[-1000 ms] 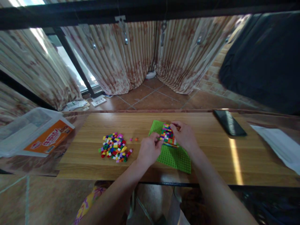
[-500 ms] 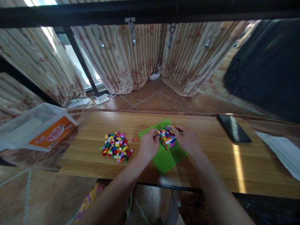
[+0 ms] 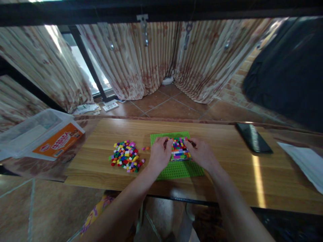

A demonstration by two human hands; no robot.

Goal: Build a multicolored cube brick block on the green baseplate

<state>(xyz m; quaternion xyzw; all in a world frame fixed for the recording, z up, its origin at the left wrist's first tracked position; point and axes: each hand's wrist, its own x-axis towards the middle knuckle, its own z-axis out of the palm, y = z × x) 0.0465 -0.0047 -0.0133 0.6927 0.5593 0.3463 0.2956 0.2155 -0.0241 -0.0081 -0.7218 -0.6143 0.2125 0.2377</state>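
A block of many-coloured toy bricks [image 3: 180, 150] stands on a green studded baseplate [image 3: 181, 170] on the table. My left hand [image 3: 160, 152] is closed, its fingers gripping the left side of the brick block. On the opposite side my right hand [image 3: 200, 152] is closed too, thumb and fingers pinching the block's right edge. The hands cover the block's side edges and parts of the baseplate. To the left of my left hand lies a heap of loose bricks [image 3: 125, 156], with a few small ones apart from it, among them an orange brick [image 3: 147, 148].
A clear plastic tub [image 3: 47, 116] with an orange label stands beyond the table's left end. On the right of the wooden table [image 3: 228, 174] lie a dark phone [image 3: 253, 137] and white paper [image 3: 301, 161]. A dark bar crosses above; curtains [image 3: 126, 64] hang behind.
The baseplate and brick block have turned from a slant to nearly square with the table edge. Both hands have stayed on the block, and the view has shifted slightly.
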